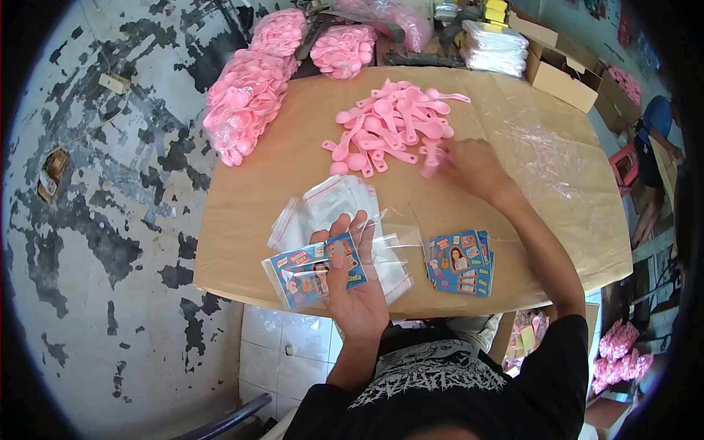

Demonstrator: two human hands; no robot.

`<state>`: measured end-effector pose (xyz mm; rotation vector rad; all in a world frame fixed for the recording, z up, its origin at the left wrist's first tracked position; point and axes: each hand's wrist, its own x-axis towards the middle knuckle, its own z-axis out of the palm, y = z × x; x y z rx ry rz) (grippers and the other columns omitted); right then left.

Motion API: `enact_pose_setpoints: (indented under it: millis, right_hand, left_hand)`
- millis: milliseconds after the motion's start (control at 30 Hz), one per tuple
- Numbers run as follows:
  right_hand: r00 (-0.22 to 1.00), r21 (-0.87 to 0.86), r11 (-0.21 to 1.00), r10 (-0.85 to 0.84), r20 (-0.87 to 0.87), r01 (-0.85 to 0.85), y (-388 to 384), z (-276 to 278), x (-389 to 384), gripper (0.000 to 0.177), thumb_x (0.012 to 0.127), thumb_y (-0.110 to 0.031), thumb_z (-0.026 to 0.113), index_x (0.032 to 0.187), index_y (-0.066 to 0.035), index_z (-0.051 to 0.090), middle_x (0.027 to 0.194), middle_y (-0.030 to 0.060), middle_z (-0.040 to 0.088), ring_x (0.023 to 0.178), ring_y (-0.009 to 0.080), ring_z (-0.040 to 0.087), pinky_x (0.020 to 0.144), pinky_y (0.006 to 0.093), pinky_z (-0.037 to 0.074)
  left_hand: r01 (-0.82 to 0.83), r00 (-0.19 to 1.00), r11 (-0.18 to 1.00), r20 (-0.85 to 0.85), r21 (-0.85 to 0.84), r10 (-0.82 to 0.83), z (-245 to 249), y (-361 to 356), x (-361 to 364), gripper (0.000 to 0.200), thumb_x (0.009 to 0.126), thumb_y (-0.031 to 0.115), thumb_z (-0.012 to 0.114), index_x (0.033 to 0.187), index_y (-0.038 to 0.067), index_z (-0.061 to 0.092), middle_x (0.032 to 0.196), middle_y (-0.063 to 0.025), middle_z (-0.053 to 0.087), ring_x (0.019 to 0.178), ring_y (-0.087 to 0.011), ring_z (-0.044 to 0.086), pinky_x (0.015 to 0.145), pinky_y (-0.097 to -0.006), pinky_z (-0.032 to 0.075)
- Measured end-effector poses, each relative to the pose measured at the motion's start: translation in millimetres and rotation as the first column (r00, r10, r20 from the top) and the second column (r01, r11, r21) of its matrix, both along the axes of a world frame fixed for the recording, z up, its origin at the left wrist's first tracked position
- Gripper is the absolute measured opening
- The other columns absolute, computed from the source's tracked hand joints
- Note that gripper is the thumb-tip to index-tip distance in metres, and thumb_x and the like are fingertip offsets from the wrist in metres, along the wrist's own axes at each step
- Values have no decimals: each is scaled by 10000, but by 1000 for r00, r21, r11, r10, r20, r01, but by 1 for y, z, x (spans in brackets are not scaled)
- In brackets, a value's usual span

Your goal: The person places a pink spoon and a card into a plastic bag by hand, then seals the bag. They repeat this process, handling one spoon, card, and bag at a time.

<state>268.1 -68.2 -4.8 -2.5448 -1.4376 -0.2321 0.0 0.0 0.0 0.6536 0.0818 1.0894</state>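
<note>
My left hand is closed on a clear plastic bag with a blue printed card in it, the thumb lying across the front. Under that hand, white-looking plastic zip bags lie in a loose stack. At the near right edge of a heap of pink plastic spoons, my right hand pinches a pink spoon, slightly blurred. A pile of blue printed cards lies on the table between my forearms.
Brown paper covers the table. Bagged pink spoons sit along its left and back edges. Crumpled clear plastic lies at right. Stacked clear packets and an open cardboard box stand behind. Another person is at far right.
</note>
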Motion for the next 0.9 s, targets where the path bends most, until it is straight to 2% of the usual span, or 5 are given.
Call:
enact_pose_setpoints:
  millis: [233,400,633,800,900]
  right_hand:
    - [711,423,904,260,-654,58,-53,56,-52,226,992,-248,520,979,-24,550,811,65,640,733,137,618,690,275,457]
    - [396,687,726,623,-675,28,-75,49,-90,182,1000,-198,529,1068,-29,529,945,41,614,800,93,575,718,247,440]
    - [197,649,760,635,-747,11,-58,69,-135,247,1014,-235,509,1119,-13,534,970,36,593,881,111,569,780,271,458]
    - [591,638,729,636,-496,-250,-55,75,-144,155,906,-74,583,1057,-41,585,865,74,628,781,163,628,660,283,483]
    - [725,709,651,623,-294,-271,-68,103,-125,134,812,-26,628,944,-40,614,805,89,631,759,200,643,637,297,484]
  left_hand:
    - [90,990,970,127,-227,-62,3,13,-2,401,979,142,503,1353,18,431,1411,-172,471,1369,-380,372,1163,-509,303]
    - [129,983,970,159,-204,-98,2,14,0,375,987,181,504,1323,23,451,1420,-167,462,1373,-371,369,1164,-514,299]
    - [299,939,944,222,-138,-264,-4,-16,11,453,1028,399,412,1343,73,416,1484,-160,375,1385,-352,351,1129,-511,355]
    - [431,883,883,289,-188,-369,-6,-26,12,582,1012,458,420,1446,90,295,1530,-161,298,1418,-333,296,1145,-496,322]
    - [317,947,946,-28,-73,-319,-7,-22,4,874,889,596,577,1498,89,206,1557,-165,225,1445,-330,232,1162,-492,251]
